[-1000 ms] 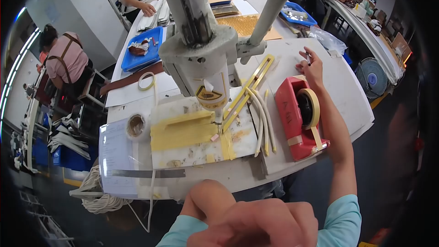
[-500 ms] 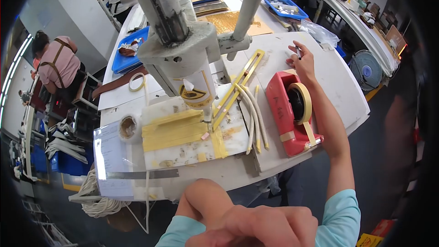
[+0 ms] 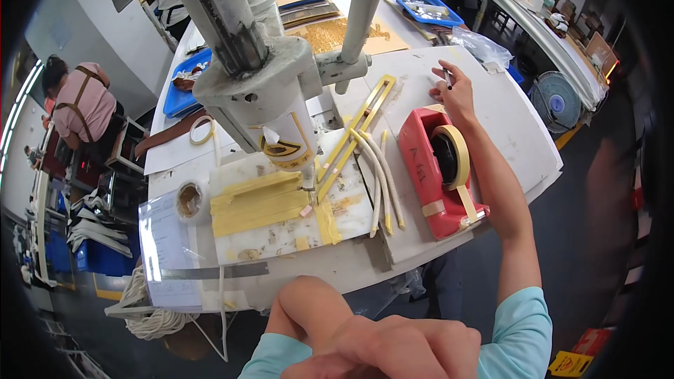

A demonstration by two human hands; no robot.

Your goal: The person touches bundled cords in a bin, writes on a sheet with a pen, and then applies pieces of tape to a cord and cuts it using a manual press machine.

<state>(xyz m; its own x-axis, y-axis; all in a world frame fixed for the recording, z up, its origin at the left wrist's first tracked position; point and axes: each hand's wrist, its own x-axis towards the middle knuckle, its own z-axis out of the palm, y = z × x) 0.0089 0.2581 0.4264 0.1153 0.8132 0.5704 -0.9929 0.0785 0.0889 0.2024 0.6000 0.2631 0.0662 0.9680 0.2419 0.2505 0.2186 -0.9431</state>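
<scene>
Gripping one pen in the right hand, over the surface. Nearer the body than that hand, just beside its forearm, one red tape dispenser with one tape roll. Left of the hand, three pale cords and one long yellow loop. To its right, bare room out to the edge. Low and cropped, the left hand, impossible to tell whether clenched.
</scene>
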